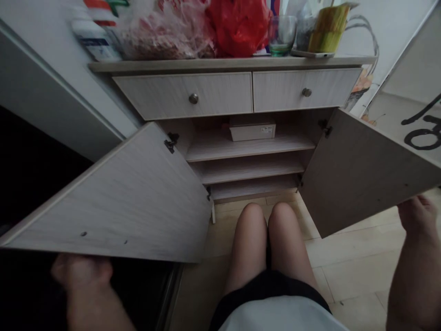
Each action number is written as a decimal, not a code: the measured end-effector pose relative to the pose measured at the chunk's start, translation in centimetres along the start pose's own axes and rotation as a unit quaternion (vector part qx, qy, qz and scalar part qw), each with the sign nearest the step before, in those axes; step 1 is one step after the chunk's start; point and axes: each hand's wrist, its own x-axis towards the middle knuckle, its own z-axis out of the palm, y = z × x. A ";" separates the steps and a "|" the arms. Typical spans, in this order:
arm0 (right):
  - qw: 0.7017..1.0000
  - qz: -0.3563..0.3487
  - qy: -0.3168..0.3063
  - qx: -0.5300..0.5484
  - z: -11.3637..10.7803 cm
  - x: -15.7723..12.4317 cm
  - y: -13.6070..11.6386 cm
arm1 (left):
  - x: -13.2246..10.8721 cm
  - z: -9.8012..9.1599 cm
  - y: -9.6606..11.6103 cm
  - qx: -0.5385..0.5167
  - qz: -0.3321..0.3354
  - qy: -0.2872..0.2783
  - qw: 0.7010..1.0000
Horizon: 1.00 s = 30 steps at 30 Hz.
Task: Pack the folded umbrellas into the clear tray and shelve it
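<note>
Cabinet doors [113,202] [365,174] open, hands [81,271] [417,216] under each.

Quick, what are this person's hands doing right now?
Left hand: at the edge of the left door, fingers hidden; can't tell.
Right hand: at the edge of the right door, fingers hidden; can't tell.

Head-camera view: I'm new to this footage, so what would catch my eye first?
Two wide-open cabinet doors fill the view, the left hand at one's lower edge and the right hand at the other's. Between them a white box sits on the top shelf, and a red plastic bag stands out on the cabinet top.
</note>
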 end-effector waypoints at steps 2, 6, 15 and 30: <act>1.000 -0.021 0.009 -0.005 0.2 0.0 1.1 | -0.2 0.4 -0.6 -0.051 -0.035 0.020 0.998; 0.998 -0.054 0.039 -0.018 0.6 -0.5 1.6 | -0.9 1.0 -1.6 -0.113 -0.019 0.055 0.992; 0.993 -0.101 0.039 -0.050 1.7 -3.7 3.0 | -2.5 1.4 -5.2 -0.116 -0.001 0.070 0.991; 0.984 -0.110 -0.075 -0.121 7.2 -12.1 3.4 | -12.5 8.5 -5.0 -0.095 0.100 -0.115 0.984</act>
